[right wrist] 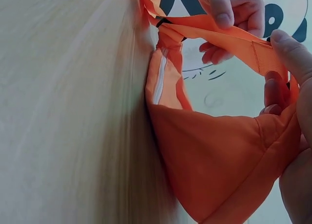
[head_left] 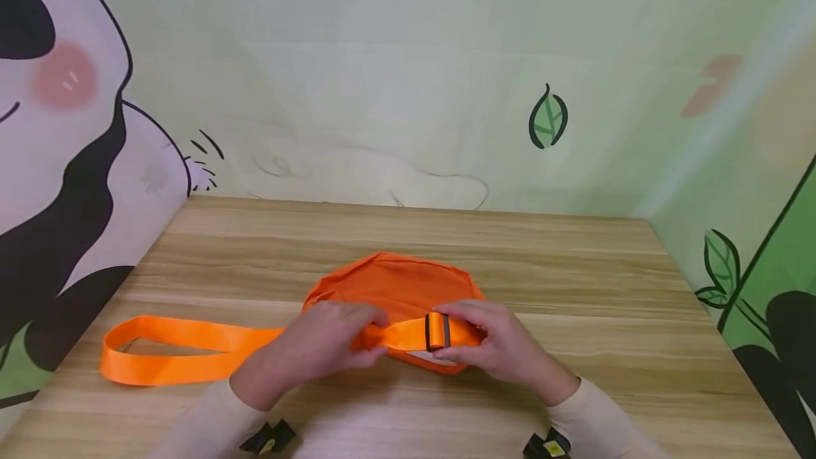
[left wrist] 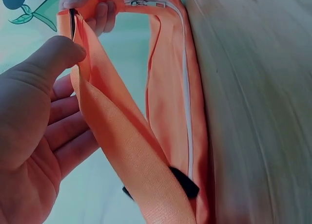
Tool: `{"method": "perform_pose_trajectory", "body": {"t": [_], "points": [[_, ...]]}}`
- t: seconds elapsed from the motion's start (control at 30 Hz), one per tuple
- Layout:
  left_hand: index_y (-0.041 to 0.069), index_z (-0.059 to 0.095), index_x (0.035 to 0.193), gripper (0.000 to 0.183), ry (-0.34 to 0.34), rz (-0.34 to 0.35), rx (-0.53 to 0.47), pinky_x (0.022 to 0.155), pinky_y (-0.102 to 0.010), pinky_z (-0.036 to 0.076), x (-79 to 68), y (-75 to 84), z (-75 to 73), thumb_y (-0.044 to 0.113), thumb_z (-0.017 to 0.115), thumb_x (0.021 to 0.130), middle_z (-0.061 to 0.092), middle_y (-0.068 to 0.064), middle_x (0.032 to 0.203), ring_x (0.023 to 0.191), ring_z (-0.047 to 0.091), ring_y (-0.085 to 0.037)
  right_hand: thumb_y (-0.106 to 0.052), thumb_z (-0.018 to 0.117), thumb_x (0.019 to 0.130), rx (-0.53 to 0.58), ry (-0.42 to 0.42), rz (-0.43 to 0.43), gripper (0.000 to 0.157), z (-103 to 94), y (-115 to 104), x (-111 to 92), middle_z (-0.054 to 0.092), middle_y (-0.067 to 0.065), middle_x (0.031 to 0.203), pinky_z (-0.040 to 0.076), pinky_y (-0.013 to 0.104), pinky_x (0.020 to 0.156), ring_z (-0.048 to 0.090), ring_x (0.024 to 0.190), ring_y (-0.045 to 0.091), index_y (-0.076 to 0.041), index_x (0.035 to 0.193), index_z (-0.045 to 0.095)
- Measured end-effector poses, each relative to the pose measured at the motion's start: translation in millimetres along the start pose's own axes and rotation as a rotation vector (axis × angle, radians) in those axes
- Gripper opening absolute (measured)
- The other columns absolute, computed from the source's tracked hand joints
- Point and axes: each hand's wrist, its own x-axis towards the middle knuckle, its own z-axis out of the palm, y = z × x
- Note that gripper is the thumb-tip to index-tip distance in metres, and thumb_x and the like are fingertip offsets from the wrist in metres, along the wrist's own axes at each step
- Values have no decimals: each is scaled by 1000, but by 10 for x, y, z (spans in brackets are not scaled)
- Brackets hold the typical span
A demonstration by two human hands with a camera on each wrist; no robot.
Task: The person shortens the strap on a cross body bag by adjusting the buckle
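An orange waist bag [head_left: 395, 278] with a pale zipper lies on the table, its orange strap [head_left: 172, 367] looping out to the left. Over the bag's near side, my left hand [head_left: 325, 342] pinches the strap between thumb and fingers. My right hand [head_left: 503, 342] grips the strap at its black slider buckle [head_left: 438, 331], thumb and fingers on either side of the webbing. A short stretch of strap runs between the two hands. In the left wrist view, a black buckle [left wrist: 184, 182] shows where strap and bag meet.
The wood-grain table [head_left: 574, 282] reaches back to a pale green wall [head_left: 382, 91] printed with leaves. A panda picture [head_left: 95, 126] covers the wall at left. Small black devices [head_left: 268, 438] sit at both wrists.
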Motion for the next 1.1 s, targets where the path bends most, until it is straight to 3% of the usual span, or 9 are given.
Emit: {"method": "perform_pose_trajectory", "body": {"t": [0.17,0.33,0.53,0.6,0.73,0.87,0.93,1.03,1.1], "points": [[12,74,106,25,-78,-85,-38,66,-18,53,-79,-40,-83,22,88,89,78,3,91,67,55,-2,-4,96,76,33,3,26,55,-26,4,-24,80,9,111,63,27,81,71,94,14,-7,127,75],[12,72,112,29,-148,-122,-87,69,-20,54,-125,-64,-141,26,87,92,77,3,97,72,56,-2,-4,96,77,59,-7,19,55,-30,6,-28,80,9,109,62,27,79,69,92,14,-6,127,75],[13,62,140,63,-242,-206,-204,99,-38,60,-3,7,26,46,86,92,75,2,129,111,71,-12,-3,96,76,68,14,8,55,-25,19,-32,80,12,110,63,28,79,70,94,14,-3,127,74],[12,60,144,66,-221,-189,-205,101,-38,60,69,53,124,46,86,92,74,2,132,114,71,-14,-4,95,78,71,8,24,54,-26,12,-27,80,11,111,62,28,80,70,94,13,-4,128,74],[12,64,133,51,-132,-149,-119,80,-28,58,180,138,259,35,86,93,76,2,117,88,68,-12,-8,94,82,33,-27,85,55,-69,-32,-21,79,10,118,62,29,85,70,100,15,-4,132,72],[12,67,124,44,-90,-158,-49,67,-22,51,239,200,287,28,89,90,76,2,101,73,62,-12,-22,94,85,-133,-99,154,64,-134,-157,25,74,9,131,61,36,94,69,110,19,-6,141,66],[11,67,122,44,-89,-157,-17,66,-22,52,263,229,286,31,89,90,76,1,98,71,62,-12,-31,93,87,-241,-137,136,69,-143,-232,69,72,10,134,61,40,98,68,115,22,-5,144,64],[10,66,120,46,-76,-128,24,67,-23,56,298,268,292,33,90,89,77,-1,97,69,65,-14,-39,89,91,-352,-186,103,62,-127,-323,137,71,6,125,60,38,95,67,109,19,-7,139,66],[9,64,117,45,-64,-101,44,65,-23,56,313,281,296,32,90,89,76,-1,93,67,63,-15,-38,87,93,-349,-205,117,52,-124,-355,159,70,2,116,59,32,89,64,101,15,-9,132,69]]}}
